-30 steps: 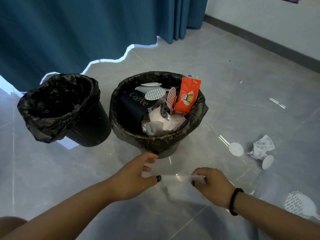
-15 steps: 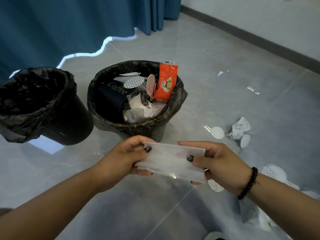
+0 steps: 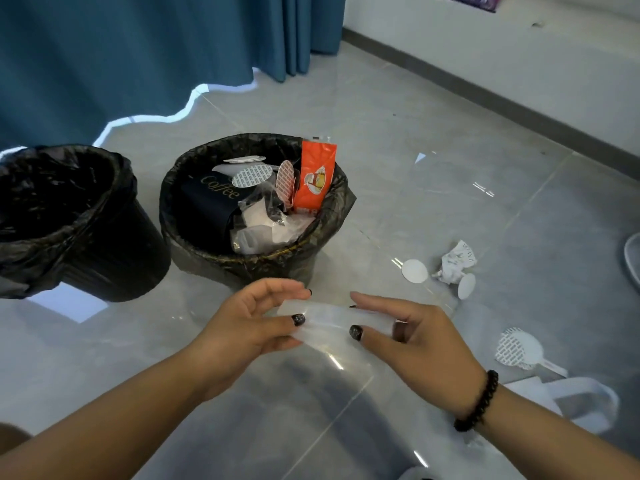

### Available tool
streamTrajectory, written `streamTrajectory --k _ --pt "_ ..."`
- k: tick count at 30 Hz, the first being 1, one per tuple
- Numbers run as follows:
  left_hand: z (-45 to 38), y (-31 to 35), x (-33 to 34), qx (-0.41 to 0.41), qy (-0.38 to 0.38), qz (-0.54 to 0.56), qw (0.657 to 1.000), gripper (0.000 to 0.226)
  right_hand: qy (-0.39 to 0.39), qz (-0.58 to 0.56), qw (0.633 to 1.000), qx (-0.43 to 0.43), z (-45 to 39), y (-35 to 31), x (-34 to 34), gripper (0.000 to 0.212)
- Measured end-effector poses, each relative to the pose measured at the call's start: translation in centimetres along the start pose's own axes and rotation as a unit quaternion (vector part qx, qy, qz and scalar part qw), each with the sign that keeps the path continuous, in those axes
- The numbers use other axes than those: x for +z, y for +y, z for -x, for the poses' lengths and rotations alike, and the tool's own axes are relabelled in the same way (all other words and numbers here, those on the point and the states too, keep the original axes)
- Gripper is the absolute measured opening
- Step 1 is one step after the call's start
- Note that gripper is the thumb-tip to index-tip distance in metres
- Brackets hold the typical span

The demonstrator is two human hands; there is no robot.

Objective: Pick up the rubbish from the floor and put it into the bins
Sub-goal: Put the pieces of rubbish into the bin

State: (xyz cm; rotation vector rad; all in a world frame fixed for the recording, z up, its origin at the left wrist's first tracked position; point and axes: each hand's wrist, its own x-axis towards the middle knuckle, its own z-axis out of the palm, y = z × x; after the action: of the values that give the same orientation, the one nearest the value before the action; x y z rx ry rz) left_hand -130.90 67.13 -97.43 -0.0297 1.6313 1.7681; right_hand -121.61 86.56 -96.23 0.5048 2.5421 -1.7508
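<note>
A clear plastic wrapper (image 3: 329, 318) is stretched between my left hand (image 3: 249, 323) and my right hand (image 3: 412, 337), each pinching one end, just in front of the bins and above the floor. The right-hand bin (image 3: 204, 251), lined with a black bag, is nearly full: a black "Coffee" pack (image 3: 207, 202), an orange sachet (image 3: 315, 181), round seals and clear wrappers. The left-hand bin (image 3: 104, 244) has a black liner and looks dark inside.
On the grey tiles to the right lie a crumpled white paper (image 3: 455, 263), two white round seals (image 3: 414, 270), a printed seal with a tab (image 3: 517, 348) and a white bag with handles (image 3: 571, 403). Blue curtains (image 3: 138, 46) hang behind the bins; a wall runs along the right.
The wrapper came up off the floor, held by both hands, and now shows as a narrower, folded strip. The view has shifted a little.
</note>
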Motion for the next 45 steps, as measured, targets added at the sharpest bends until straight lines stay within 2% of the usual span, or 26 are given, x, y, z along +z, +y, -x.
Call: streamTrajectory --k 3,5,8,11,14,16,18,23,27,29,32,34,39,41,43,45 --pt "0.0 0.1 -0.4 0.001 -0.008 -0.012 1.0 0.053 0.009 -0.097 0.995 0.035 0.1 0.2 0.4 0.034" --pt "-0.1 0.1 -0.4 -0.007 -0.016 -0.032 0.999 0.054 -0.001 -0.104 0.994 0.029 0.2 0.2 0.4 0.03" --pt "-0.3 0.0 0.1 -0.012 -0.012 -0.048 0.999 0.045 0.009 -0.076 0.997 0.007 0.1 0.6 0.4 0.028" --pt "-0.5 -0.1 0.5 -0.029 0.002 -0.056 0.998 0.032 0.049 -0.042 0.997 -0.034 0.0 1.2 0.3 0.031" --pt "-0.7 0.0 0.6 -0.073 -0.005 -0.01 0.997 0.024 0.061 -0.021 0.995 -0.071 0.1 1.6 0.2 0.035" --pt "-0.8 -0.1 0.7 -0.091 -0.025 0.027 0.995 0.025 0.056 -0.005 0.994 -0.09 0.4 1.8 0.1 0.02" --pt "-0.6 -0.4 0.9 -0.089 -0.034 0.015 0.995 0.024 0.049 0.002 0.995 -0.089 1.0 2.2 0.3 0.022" --pt "-0.5 -0.9 1.2 -0.078 -0.035 -0.028 0.996 0.033 0.034 -0.053 0.997 -0.032 2.2 3.3 0.6 0.02" --pt "-0.5 -0.6 0.6 -0.056 -0.095 -0.049 0.993 0.047 0.014 -0.252 0.96 0.122 1.7 3.2 0.3 0.03" --pt "-0.3 -0.8 0.6 -0.067 -0.134 -0.096 0.984 0.052 -0.022 -0.231 0.965 0.123 1.5 3.1 -0.1 0.023" --pt "-0.1 -1.2 1.2 -0.098 -0.136 -0.103 0.98 0.039 -0.036 -0.204 0.972 0.107 1.3 3.1 -0.6 0.018" --pt "-0.2 -1.1 1.4 -0.096 -0.12 -0.106 0.982 0.027 -0.035 -0.213 0.97 0.111 0.9 3.0 -0.7 0.019" --pt "-0.3 -0.1 0.7 -0.142 -0.08 -0.084 0.983 0.026 -0.016 -0.216 0.97 0.112 -0.8 2.2 -1.4 0.024" --pt "-0.5 0.0 -0.3 -0.137 -0.007 -0.061 0.989 0.027 0.012 -0.201 0.975 0.096 -1.8 1.7 -2.3 0.019" --pt "-0.9 0.3 -1.9 -0.11 0.096 0.035 0.989 0.029 0.043 -0.196 0.977 0.073 -3.0 0.7 -3.2 0.017" --pt "-1.1 0.9 -3.4 -0.073 0.182 0.127 0.972 0.025 0.06 -0.199 0.977 0.046 -4.1 -0.8 -3.5 0.019"
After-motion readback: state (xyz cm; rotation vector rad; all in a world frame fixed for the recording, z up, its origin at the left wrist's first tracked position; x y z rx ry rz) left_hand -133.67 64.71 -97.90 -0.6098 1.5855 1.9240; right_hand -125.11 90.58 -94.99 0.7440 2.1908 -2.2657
